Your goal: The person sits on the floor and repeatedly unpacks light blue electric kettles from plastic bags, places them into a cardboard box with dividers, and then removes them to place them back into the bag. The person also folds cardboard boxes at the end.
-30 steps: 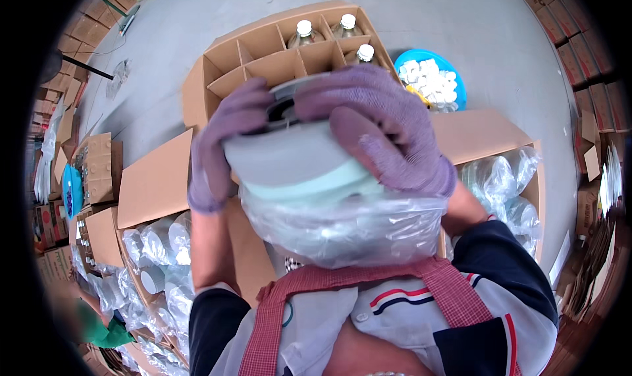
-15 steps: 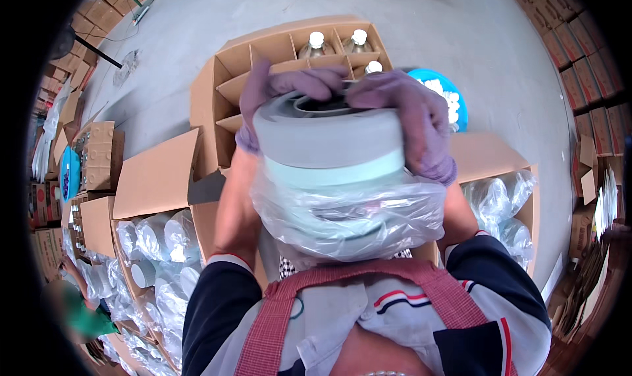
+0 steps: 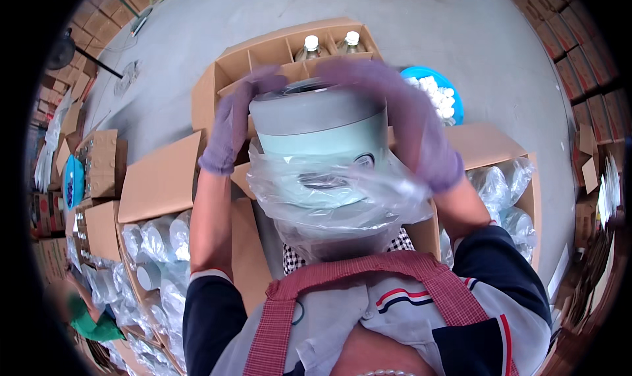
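Upright, or nearly so, a mint-green canister with a broad grey band around its top is directly in front of the wearer's chest, a clear plastic bag bunched loosely around its lower part. At its upper left edge is the left hand, in a purple glove, partly open, its fingers bent over the rim; how firmly it grips cannot be told. Opposite, the right hand, gloved alike and blurred, arches half open with its fingers reaching across the top; whether it has hold of the canister is unclear. Below, a black-and-white checked cloth shows beside the bag. Just beyond the hands stands a divided carton with white-capped bottles, and right of it a blue basin of white caps. Open cartons flank the wearer, holding plastic-wrapped containers on the left and bagged pieces on the right. At far lower left is another person in a green top.
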Demonstrator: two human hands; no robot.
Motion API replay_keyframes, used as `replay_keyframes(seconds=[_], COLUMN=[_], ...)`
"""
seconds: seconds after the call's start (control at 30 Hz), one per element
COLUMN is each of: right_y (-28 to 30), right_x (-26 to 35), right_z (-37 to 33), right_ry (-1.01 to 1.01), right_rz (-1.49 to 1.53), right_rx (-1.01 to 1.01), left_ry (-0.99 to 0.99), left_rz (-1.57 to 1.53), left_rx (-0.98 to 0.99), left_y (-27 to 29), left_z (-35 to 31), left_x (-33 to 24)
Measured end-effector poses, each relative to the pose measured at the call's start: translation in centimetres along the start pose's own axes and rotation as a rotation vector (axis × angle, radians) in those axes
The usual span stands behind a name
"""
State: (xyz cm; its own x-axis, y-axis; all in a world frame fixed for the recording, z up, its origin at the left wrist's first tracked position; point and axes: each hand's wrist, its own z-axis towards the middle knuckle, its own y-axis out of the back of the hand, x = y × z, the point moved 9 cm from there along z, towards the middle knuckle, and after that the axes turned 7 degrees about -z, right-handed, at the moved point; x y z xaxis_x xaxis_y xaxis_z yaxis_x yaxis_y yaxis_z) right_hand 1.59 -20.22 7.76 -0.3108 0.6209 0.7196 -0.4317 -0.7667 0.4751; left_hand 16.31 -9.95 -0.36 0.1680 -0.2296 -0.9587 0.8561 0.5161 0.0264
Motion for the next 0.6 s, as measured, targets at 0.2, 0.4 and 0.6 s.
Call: replay_keyframes(seconds=[0.2, 0.4, 0.6], right_y=[-0.4, -0.1, 5.3], right_x=[-6.4, -4.4, 4.4], right_z=[-1.6, -8.2, 0.7], right_ry=[-0.359, -0.367, 0.062], right_rz=[0.364, -0.459, 0.022], right_rx=[0.034, 0.348, -0.005], left_ry=[-0.256, -0.307, -0.196], left_rz=[0.498, 0.543, 0.65], left_rx=[0.247, 0.153, -0.043], left_y=[-2.8, -4.4, -2.2], left_z=[0.5, -1.8, -5.0], left_x=[-2.8, -7.8, -7.8])
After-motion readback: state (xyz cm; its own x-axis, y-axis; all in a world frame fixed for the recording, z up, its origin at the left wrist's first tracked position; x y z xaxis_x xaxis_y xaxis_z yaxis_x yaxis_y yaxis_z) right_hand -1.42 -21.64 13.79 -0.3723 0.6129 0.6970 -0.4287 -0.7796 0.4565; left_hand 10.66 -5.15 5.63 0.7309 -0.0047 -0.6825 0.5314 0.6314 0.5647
